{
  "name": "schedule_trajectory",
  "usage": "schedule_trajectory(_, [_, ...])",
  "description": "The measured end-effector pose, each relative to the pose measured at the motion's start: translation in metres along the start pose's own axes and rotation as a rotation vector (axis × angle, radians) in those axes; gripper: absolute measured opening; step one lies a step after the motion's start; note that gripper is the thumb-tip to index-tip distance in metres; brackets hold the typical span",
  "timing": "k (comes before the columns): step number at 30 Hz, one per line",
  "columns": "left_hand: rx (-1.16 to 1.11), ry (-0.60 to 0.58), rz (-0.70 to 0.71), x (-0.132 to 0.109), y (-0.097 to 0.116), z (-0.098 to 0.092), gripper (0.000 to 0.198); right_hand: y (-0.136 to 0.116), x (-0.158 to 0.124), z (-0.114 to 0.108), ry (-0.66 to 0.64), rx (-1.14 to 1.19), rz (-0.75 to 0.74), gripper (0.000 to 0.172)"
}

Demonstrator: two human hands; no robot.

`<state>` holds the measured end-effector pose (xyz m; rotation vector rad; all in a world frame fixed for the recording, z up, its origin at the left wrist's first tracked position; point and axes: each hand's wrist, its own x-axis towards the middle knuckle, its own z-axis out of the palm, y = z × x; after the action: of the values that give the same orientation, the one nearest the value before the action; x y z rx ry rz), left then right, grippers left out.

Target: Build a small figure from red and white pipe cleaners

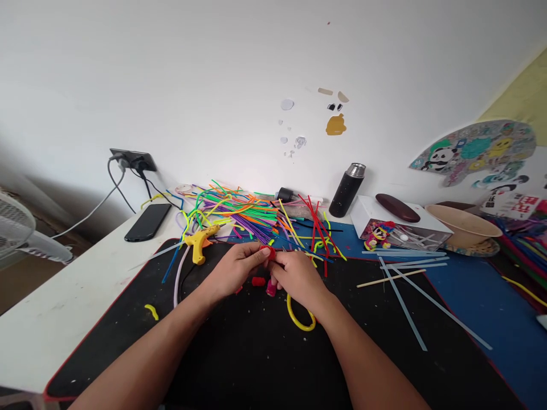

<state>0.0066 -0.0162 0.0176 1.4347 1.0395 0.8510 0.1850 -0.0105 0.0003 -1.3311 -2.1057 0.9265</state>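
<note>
My left hand (236, 266) and my right hand (297, 277) meet over the black mat (239, 353), fingers pinched together on a small red pipe-cleaner piece (269, 252). A short red piece (258, 281) and a pink piece (271, 288) lie on the mat just below the hands. A yellow pipe-cleaner loop (299, 320) curls under my right wrist. Behind the hands lies a pile of colourful pipe cleaners (239, 215). A yellow glue gun (200, 242) rests to the left of my left hand.
A black phone (147, 221) lies at back left near a wall socket (131, 158). A black flask (347, 191), a white box (399, 225) and a beige bowl (464, 226) stand at back right. Clear glue sticks (404, 302) lie on the right. A fan (17, 230) is far left.
</note>
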Motion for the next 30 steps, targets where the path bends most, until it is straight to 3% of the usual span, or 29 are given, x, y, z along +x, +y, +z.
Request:
schedule_trajectory(4, [-0.046,-0.044,-0.016,0.000,-0.002,0.001,0.046,0.002,0.001,0.000,0.005,-0.012,0.004,0.030])
schedule_trajectory(10, [-0.003,0.126,0.028,0.005,-0.015,-0.007,0.048,0.005,0.000,-0.003,0.024,0.192,0.040,0.034])
schedule_trajectory(18, [-0.056,0.150,0.017,0.007,-0.017,-0.009,0.049,0.001,0.001,-0.004,0.014,0.444,0.045,0.027])
schedule_trajectory(23, [-0.017,0.160,0.031,0.009,-0.019,-0.008,0.049,0.003,0.002,-0.002,0.070,0.422,0.026,0.031])
schedule_trajectory(30, [-0.021,0.128,0.032,0.010,-0.018,-0.005,0.049,-0.002,0.000,0.002,0.029,0.360,0.040,0.037])
